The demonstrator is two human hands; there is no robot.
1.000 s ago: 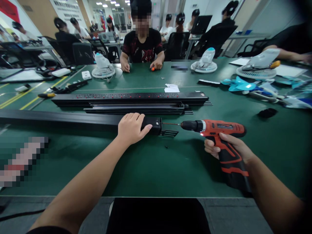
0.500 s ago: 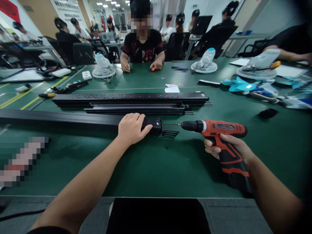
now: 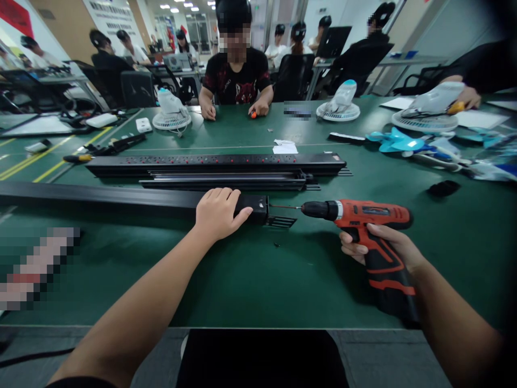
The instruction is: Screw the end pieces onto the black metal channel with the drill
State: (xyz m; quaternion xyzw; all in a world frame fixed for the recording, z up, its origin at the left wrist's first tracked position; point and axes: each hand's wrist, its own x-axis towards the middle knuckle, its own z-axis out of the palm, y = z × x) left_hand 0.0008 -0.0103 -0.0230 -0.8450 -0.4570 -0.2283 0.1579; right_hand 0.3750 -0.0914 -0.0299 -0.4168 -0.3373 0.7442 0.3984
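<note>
- Holds the long black bar (image 3: 161, 198) steady from middle left to centre of the frame, left hand (image 3: 218, 213) clamped across the top near the right end.
- Keeps the right-hand grip clamped on the red drill (image 3: 374, 211), right of centre, with the right hand (image 3: 404, 250) wrapped around the handle.
- Aims the thin bit (image 3: 285, 206) leftward, lined up with the bar's right end; impossible to tell whether just touching or inside.
- Seems partway through work on that end: drill positioned, bar braced, no finished joint visible.
- Loose on the worktop (image 3: 283, 291), just below the bar's right end: a small dark piece (image 3: 277, 244), perhaps yet to be used.
- Lying beyond, upper middle: a red-dotted bar (image 3: 214, 160) and a thinner bar (image 3: 226, 180), both untouched by either hand; hard to judge whether done or waiting.
- Carries lines of dark lettering on the wall sign (image 3: 107, 13), upper left, too blurred to read.
- Bears small markings on the drill too, also illegible; no brand readable anywhere.
</note>
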